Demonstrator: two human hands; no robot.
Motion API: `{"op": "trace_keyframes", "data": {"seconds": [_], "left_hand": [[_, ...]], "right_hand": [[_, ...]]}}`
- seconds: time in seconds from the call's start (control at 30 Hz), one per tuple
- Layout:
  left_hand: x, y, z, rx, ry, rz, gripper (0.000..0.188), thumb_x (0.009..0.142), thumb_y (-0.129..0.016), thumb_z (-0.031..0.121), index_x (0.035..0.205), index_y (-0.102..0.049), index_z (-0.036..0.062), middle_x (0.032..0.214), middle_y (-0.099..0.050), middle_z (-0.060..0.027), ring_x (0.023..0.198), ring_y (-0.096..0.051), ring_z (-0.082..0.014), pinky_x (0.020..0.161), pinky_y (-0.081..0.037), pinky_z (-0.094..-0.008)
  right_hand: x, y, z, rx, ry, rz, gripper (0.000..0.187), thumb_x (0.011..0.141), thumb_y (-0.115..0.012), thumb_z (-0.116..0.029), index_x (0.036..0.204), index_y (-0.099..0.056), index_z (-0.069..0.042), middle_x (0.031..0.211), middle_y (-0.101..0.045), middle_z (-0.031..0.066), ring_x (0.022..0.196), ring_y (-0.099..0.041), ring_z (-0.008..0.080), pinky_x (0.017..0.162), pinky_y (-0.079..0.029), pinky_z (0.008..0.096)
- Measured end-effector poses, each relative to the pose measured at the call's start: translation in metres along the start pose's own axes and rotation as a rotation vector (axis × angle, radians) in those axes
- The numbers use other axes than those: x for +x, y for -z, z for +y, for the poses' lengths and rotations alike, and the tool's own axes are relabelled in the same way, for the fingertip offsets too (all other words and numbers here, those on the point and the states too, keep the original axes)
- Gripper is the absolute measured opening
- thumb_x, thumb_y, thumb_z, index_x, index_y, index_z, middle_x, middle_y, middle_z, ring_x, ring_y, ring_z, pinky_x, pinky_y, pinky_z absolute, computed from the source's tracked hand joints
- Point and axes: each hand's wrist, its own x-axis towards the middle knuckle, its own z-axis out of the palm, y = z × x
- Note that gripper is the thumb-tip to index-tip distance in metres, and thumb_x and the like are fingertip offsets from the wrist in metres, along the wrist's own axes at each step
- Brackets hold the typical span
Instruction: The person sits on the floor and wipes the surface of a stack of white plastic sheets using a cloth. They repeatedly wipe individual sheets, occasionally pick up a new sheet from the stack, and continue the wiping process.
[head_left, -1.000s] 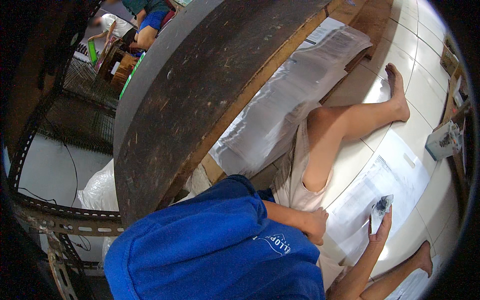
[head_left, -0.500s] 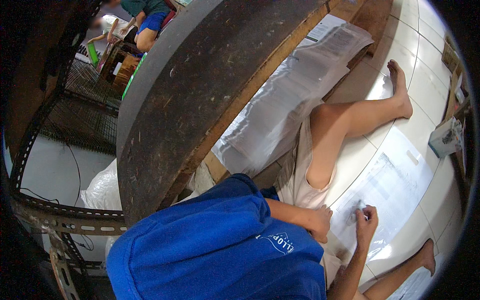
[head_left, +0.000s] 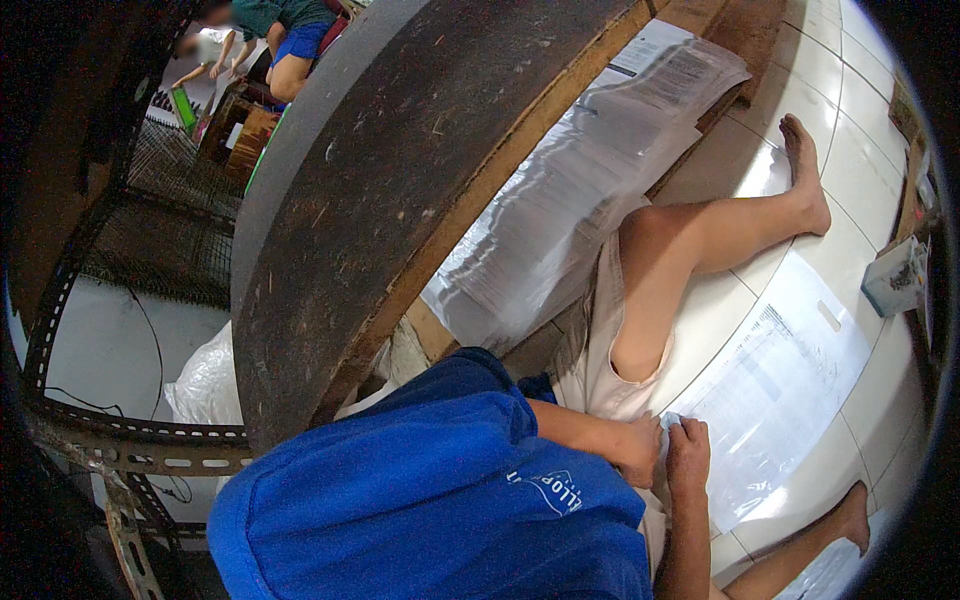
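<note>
On the tiled floor lies a flat clear plastic bag (head_left: 790, 370) with dark print and a punched handle slot at its far end. My right hand (head_left: 688, 452) is closed beside the bag's near left edge, with a small pale wad of cloth (head_left: 670, 419) at its fingertips. My left hand (head_left: 638, 452) is close by over my lap, its fingers curled in and nearly touching the wad. What sits inside the left fingers is hidden.
A long stack of clear plastic bags (head_left: 580, 190) lies beyond my bent leg, partly under a thick dark wooden board (head_left: 370, 190). A small whitish container (head_left: 895, 277) stands at the right. Metal shelving (head_left: 140, 430) and two other people are at the left.
My right hand has moved left from the middle of the plastic bag to beside my left hand, bringing the cloth wad along. The left hand has barely moved.
</note>
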Motion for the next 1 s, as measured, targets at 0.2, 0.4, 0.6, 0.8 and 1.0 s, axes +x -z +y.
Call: {"op": "trace_keyframes", "data": {"seconds": [0.2,0.4,0.6,0.8,1.0], "left_hand": [[-0.008,0.025,0.0,-0.016,-0.005,-0.161,0.062,0.08,-0.046,0.046,0.113,-0.061,-0.004,0.14,-0.028,-0.0321,0.131,-0.024,-0.0423,0.108,-0.014,-0.0504],[-0.004,0.017,-0.002,-0.099,0.064,-0.101,0.063,0.081,-0.048,0.048,0.111,-0.061,-0.005,0.142,-0.025,-0.0317,0.133,-0.022,-0.0406,0.108,-0.015,-0.05],[-0.008,0.021,-0.002,-0.015,-0.01,-0.074,0.062,0.08,-0.049,0.049,0.111,-0.062,-0.0028,0.139,-0.031,-0.0311,0.13,-0.026,-0.0408,0.104,-0.021,-0.0508],[0.006,0.009,-0.002,-0.039,-0.037,-0.098,0.061,0.078,-0.049,0.046,0.106,-0.064,-0.0062,0.136,-0.033,-0.0327,0.128,-0.029,-0.0425,0.102,-0.023,-0.0506],[-0.001,0.011,-0.002,-0.031,-0.004,-0.061,0.064,0.078,-0.049,0.046,0.107,-0.062,-0.0093,0.138,-0.03,-0.0345,0.13,-0.026,-0.0426,0.104,-0.019,-0.0511]], "right_hand": [[0.053,0.007,0.032,-0.192,-0.156,0.083,0.014,0.074,-0.05,-0.004,0.084,-0.058,0.001,0.092,-0.052,0.0198,0.089,-0.049,0.0358,0.078,-0.043,0.0426],[0.118,0.05,0.079,-0.127,-0.107,0.364,0.009,0.075,-0.053,0.004,0.082,-0.058,0.001,0.081,-0.049,0.0185,0.078,-0.048,0.0352,0.07,-0.04,0.0417],[0.041,0.018,0.06,-0.057,0.017,0.125,0.009,0.078,-0.052,0.0,0.082,-0.058,0.004,0.077,-0.051,0.0194,0.076,-0.049,0.0357,0.069,-0.04,0.0437],[0.005,-0.011,-0.002,-0.001,-0.049,0.052,0.016,0.079,-0.056,-0.011,0.077,-0.054,0.005,0.08,-0.048,0.0201,0.078,-0.048,0.0343,0.068,-0.04,0.0433],[0.071,0.009,0.052,0.123,-0.487,0.263,0.013,0.082,-0.052,-0.008,0.085,-0.058,0.004,0.085,-0.049,0.0204,0.083,-0.05,0.0354,0.073,-0.04,0.0451]]}}
